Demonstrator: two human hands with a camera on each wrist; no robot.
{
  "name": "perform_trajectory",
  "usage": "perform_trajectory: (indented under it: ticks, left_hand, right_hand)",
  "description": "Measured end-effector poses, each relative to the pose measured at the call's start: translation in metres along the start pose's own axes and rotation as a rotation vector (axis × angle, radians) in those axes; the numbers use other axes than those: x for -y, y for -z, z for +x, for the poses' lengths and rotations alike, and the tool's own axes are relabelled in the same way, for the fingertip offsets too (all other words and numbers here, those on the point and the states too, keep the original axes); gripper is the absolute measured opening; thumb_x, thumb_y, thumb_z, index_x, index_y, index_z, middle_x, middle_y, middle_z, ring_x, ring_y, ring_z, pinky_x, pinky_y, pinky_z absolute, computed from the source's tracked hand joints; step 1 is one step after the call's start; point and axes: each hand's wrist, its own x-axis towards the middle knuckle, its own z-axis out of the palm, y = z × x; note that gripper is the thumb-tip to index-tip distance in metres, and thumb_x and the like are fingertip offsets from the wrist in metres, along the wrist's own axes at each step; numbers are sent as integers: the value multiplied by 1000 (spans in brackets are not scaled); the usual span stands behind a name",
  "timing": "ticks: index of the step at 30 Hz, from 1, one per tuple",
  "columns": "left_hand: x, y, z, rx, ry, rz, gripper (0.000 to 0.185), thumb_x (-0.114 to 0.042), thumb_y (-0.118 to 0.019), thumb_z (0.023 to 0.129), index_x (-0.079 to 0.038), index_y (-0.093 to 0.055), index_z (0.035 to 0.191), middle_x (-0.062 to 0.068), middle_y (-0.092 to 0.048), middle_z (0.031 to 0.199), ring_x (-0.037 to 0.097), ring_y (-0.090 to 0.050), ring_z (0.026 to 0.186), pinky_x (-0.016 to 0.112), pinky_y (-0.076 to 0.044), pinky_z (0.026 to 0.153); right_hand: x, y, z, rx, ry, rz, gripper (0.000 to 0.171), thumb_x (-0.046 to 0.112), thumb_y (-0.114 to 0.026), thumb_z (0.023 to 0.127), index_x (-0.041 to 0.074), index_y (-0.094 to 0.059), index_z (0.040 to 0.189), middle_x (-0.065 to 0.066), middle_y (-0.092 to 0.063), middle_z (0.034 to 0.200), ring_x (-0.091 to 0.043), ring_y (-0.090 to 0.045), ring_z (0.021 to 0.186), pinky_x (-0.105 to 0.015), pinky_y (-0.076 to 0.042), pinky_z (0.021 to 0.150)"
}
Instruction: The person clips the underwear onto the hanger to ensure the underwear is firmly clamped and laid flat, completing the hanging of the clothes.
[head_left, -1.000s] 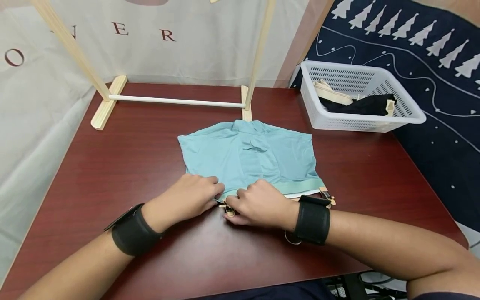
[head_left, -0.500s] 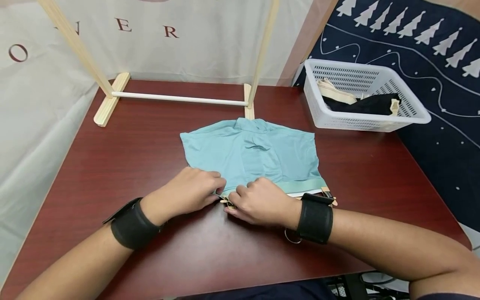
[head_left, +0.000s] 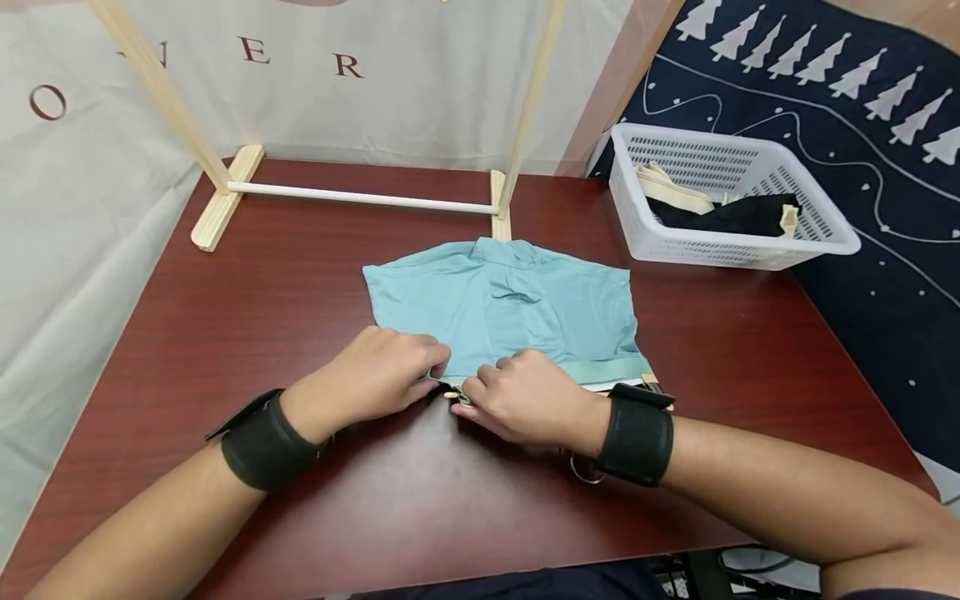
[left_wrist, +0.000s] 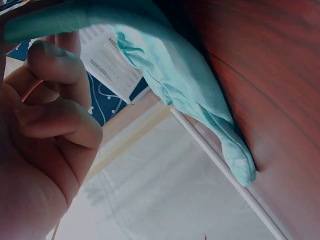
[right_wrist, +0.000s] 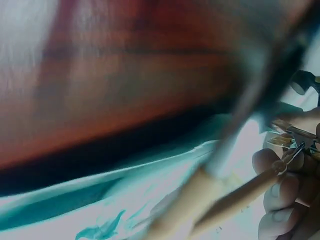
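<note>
A pair of teal boxer briefs (head_left: 502, 308) lies flat on the table, waistband toward me. My left hand (head_left: 382, 367) pinches the waistband's left end between thumb and fingers. In the left wrist view, the waistband (left_wrist: 50, 24) stretches above the curled fingers. My right hand (head_left: 536, 396) grips a hanger clip (head_left: 461, 397) close to that same end. The clip's metal part (right_wrist: 300, 134) shows among the fingers in the right wrist view. Another hanger clip (head_left: 651, 383) sits at the waistband's right end, partly behind the wrist strap. My right hand hides most of the hanger bar.
A wooden rack (head_left: 217, 218) with a white lower rod (head_left: 360, 198) stands at the back, one foot right behind the briefs. At the back right, a white plastic basket (head_left: 738, 246) holds black and cream cloth (head_left: 727, 215). The table's front edge runs below my forearms.
Both hands have shifted slightly away from me with the waistband's left end. The clip in my right hand has tilted and now shows less. The briefs otherwise lie the same.
</note>
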Motion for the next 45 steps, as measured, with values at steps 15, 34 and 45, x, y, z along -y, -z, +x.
perform_trajectory:
  ticks: [15, 34, 45]
  left_hand:
    - [0, 4, 5, -11, -56, -27, 25, -11, -79, 79, -21, -57, 73, -12, -53, 68, 4, -41, 53, 23, -36, 50]
    - [-5, -12, -6, 51, -20, -14, 24, -9, -80, 77, -20, -58, 75, -12, -52, 66, 6, -43, 54, 24, -37, 50]
    - [-45, -18, 1, 99, -43, 295, 53, -38, -84, 72, -19, -61, 117, -2, -62, 89, 19, -60, 74, 31, -44, 55]
  right_hand:
    - [-4, -6, 0, 3, -46, -19, 40, 43, -66, 93, 15, -51, 68, 4, -40, 53, -12, -36, 42, -26, -30, 40]
    - [-28, 3, -8, 201, -257, 252, 42, 51, -61, 94, 17, -50, 72, 8, -40, 58, -8, -36, 46, -23, -23, 44]
    - [-192, 55, 20, 144, -872, 490, 35, 40, -49, 103, 9, -63, 112, -8, -62, 89, -21, -57, 64, -32, -46, 63]
